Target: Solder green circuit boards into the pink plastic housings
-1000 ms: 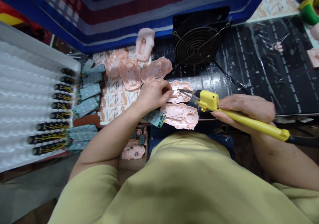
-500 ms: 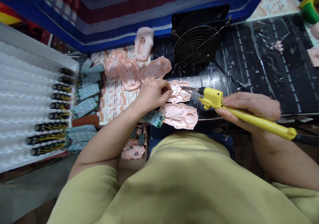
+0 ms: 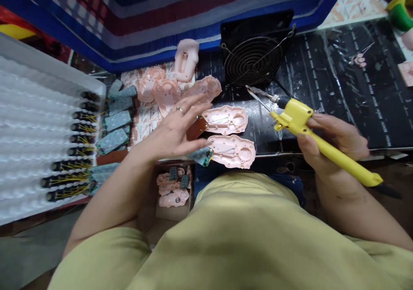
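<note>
My right hand (image 3: 335, 137) grips a yellow soldering iron (image 3: 298, 113) with a trigger-like body; its metal tip and a thin feed tube point left, raised near the fan. My left hand (image 3: 177, 128) is spread with fingers apart over a reddish-brown circuit board (image 3: 196, 128), which it partly hides. That board lies against the left end of a pink plastic shell half (image 3: 226, 120). A second pink shell half (image 3: 234, 152) lies nearer my body, with thin wires inside and a green circuit board (image 3: 201, 155) at its left end, below my left thumb.
A black fan (image 3: 253, 62) with a wire guard stands behind the shells. More pink shells (image 3: 167, 94) lie at back left. Green boards (image 3: 118, 120) wired in yellow line a white foam tray (image 3: 38, 131). A box below holds pink parts (image 3: 174, 197).
The soldering iron has moved away from the farther shell, up and to the right. My left hand has opened and shifted left, uncovering the shell's wires and the brown board.
</note>
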Demonstrator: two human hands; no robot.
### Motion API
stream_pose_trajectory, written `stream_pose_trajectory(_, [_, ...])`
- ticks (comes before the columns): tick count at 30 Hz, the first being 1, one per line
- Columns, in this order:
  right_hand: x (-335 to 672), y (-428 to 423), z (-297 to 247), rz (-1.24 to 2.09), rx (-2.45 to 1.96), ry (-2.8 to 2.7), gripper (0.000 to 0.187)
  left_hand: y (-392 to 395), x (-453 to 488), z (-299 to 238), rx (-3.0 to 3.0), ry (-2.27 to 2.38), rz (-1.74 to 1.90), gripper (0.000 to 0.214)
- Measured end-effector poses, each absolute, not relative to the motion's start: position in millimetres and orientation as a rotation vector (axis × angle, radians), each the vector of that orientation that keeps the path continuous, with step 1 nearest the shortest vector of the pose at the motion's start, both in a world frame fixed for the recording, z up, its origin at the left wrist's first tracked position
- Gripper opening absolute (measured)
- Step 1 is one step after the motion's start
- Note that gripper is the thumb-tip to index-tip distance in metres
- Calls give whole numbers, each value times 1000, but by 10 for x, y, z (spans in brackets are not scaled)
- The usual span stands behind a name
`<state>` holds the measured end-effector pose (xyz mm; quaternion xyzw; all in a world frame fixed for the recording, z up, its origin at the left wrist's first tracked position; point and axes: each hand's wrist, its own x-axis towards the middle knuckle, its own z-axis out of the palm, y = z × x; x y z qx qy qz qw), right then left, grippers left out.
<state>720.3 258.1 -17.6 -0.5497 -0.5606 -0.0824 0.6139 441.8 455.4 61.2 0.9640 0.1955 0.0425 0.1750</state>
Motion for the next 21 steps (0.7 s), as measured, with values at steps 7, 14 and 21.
stream_pose_trajectory(7, [7273,2532,-301,-255,-1384,-1218,47,4296,4041,369,2878,528,-138,82])
stream_pose_trajectory(14, [7325,2597,-396,-384,-1333,-1138,36,4039,3697,395,2937,732,89,37])
stream_pose_trajectory(21, [7378,2707,-477,-566,-1237,-1154,29,3836,3617,357,3062,872,-8,67])
